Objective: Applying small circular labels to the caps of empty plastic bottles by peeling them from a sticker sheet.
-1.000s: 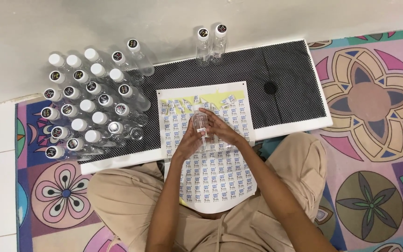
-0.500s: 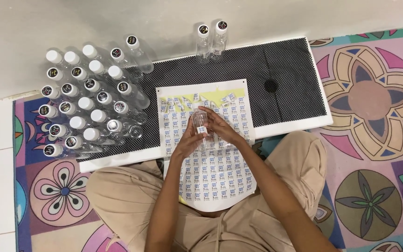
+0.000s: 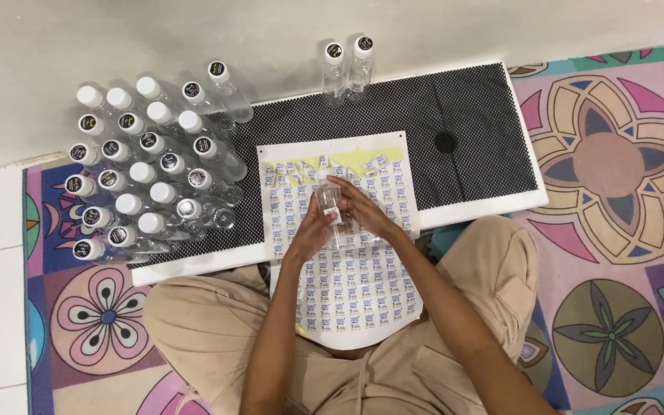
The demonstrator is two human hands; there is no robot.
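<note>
Both hands, left (image 3: 310,230) and right (image 3: 363,211), gripped a clear bottle (image 3: 330,206) over the sticker sheet (image 3: 347,284); the label wanted firm, even smoothing.

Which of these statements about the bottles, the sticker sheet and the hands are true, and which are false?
1. Both hands, left and right, hold one clear bottle. True.
2. The sticker sheet lies under the hands. True.
3. The big group of bottles stands to the person's right. False: it stands to the left.
4. Two bottles stand apart at the far edge of the dotted black mat. True.
5. The person sits on a chair. False: the person sits cross-legged on a patterned floor mat.
</note>
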